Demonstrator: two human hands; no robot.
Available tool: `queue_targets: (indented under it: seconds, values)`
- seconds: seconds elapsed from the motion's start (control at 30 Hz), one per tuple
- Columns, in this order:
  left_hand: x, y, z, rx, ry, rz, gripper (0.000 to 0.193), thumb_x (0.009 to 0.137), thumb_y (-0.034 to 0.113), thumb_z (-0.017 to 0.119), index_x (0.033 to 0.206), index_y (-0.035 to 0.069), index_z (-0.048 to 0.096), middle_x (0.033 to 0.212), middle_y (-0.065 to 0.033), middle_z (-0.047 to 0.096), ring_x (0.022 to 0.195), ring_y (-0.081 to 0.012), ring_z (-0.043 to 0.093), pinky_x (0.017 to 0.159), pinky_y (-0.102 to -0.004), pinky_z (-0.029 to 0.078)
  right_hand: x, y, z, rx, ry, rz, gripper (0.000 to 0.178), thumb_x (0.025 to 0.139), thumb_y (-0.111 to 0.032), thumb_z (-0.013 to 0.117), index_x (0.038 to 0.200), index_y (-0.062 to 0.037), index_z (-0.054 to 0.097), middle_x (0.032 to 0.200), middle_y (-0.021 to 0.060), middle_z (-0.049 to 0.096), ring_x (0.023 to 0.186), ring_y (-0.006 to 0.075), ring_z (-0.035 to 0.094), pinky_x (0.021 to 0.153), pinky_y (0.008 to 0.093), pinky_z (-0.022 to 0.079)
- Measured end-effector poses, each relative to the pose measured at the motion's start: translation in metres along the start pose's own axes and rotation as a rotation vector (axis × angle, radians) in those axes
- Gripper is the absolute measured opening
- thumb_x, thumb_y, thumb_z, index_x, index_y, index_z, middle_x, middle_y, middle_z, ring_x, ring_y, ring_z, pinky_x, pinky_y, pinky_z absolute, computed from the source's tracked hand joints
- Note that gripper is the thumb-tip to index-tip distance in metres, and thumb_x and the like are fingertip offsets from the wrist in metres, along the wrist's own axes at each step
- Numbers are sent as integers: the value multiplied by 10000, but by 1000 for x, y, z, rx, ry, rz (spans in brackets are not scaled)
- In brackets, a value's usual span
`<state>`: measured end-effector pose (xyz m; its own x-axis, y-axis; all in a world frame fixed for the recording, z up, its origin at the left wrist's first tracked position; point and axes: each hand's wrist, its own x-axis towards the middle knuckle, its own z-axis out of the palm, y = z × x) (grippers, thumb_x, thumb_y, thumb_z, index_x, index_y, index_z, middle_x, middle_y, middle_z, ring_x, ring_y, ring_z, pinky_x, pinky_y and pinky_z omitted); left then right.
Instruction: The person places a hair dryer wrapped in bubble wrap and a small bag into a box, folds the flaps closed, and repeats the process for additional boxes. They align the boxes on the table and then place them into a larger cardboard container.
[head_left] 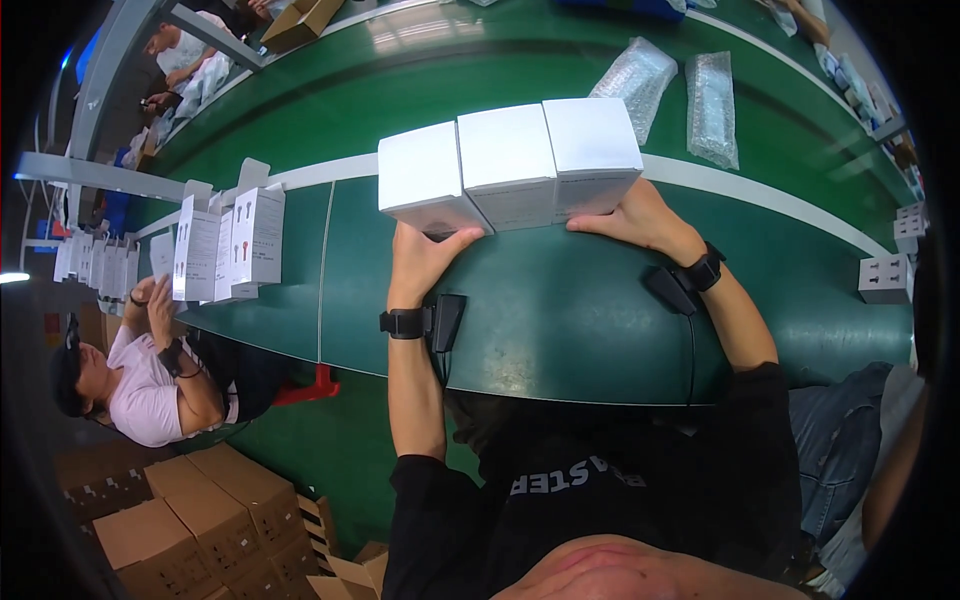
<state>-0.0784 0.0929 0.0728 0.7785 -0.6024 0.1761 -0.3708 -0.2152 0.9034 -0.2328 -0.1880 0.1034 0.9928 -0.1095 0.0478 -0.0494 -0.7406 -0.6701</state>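
White boxes (507, 150), smooth cardboard cuboids, between left grip (418, 262) and right grip (646, 218).

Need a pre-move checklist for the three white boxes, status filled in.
1. Left hand at left box: ok, thumb along its near lower edge.
2. Right hand at right box: ok, thumb on its near side.
3. Middle box lined up between the other two: ok.
4. Boxes resting on green worktop: cannot tell.
5. Left bubble pack clear of right box: cannot tell, the box partly covers it.
6. Left strap and right strap on wrists: ok.
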Motion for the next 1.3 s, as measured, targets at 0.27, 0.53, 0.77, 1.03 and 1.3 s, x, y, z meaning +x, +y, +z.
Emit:
queue_targets:
  seconds: [0.27, 0.53, 0.77, 1.03, 1.3]
  values:
    - [-7, 3, 10, -75, 238, 96, 818, 614, 249, 913, 1191, -47, 415, 1125, -134, 588, 994, -260, 599, 835, -350, 497, -12, -14, 0, -49, 132, -26, 509, 722, -267, 830, 1100, 9, 628, 1028, 153, 681, 960, 253, 642, 857, 345, 491]
    - [-10, 4, -10, -307, 235, 216, 667, 797, 390, 758, 1198, -36, 437, 1129, -99, 574, 965, -230, 580, 842, -293, 466, -20, -42, -5, 32, 112, 20, 517, 723, -257, 829, 1112, 18, 626, 1042, 143, 681, 973, 237, 638, 866, 342, 488]
    - [-16, 24, -18, -879, 367, -134, 318, 1004, 270, 498, 1165, 1, 554, 973, -36, 606, 825, -129, 558, 755, -257, 458, -26, -50, -16, -25, 132, -30, 569, 723, -275, 828, 1156, 18, 603, 1098, 155, 660, 1011, 245, 622, 888, 345, 479]
    - [-20, 30, -13, -480, 367, -129, 222, 995, 168, 505, 1087, -15, 592, 874, -12, 602, 745, -73, 503, 660, -232, 419, -35, -56, -21, -69, 117, -42, 644, 721, -294, 830, 1218, 13, 558, 1171, 172, 618, 1065, 271, 590, 920, 370, 464]
    - [-20, 31, -9, -484, 411, -109, 217, 989, 158, 511, 1063, -24, 603, 859, -8, 599, 729, -65, 475, 642, -223, 390, -34, -47, -27, -146, 333, -184, 650, 733, -312, 820, 1235, -1, 550, 1146, 174, 622, 1037, 285, 596, 912, 383, 469]
